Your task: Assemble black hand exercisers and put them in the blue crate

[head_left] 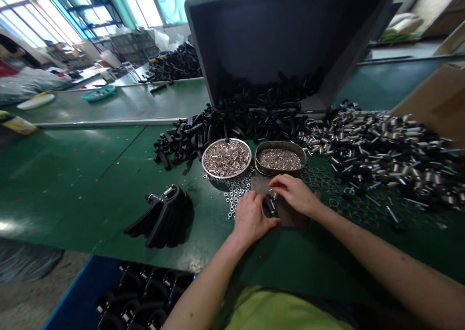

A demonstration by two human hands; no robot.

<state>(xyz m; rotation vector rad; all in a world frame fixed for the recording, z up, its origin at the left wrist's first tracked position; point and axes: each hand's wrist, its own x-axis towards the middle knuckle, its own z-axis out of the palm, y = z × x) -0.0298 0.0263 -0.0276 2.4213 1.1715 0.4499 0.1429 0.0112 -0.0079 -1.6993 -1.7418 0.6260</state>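
Note:
My left hand [251, 217] is closed around a black plastic part [270, 206], which it presses down on a flat brown metal plate [295, 216]. A silver spring-like piece [275, 195] stands at the top of that part. Just above it, my right hand [293, 192] pinches a small metal pin [271, 190] between thumb and fingertips. Beyond the hands are a round dish of metal pins [249, 158] and an oval tin of tiny metal pieces [258, 167]. Small metal nuts [234, 194] lie scattered beside my left hand.
Black assembled parts [169, 218] stand grouped at left. Black pieces [196, 136] spill from a large tilted bin [276, 35]. Metal-ended knobs and bolts [385, 151] are heaped right, near wire rings [337, 206]. A blue crate [78, 291] with black parts sits below the table edge.

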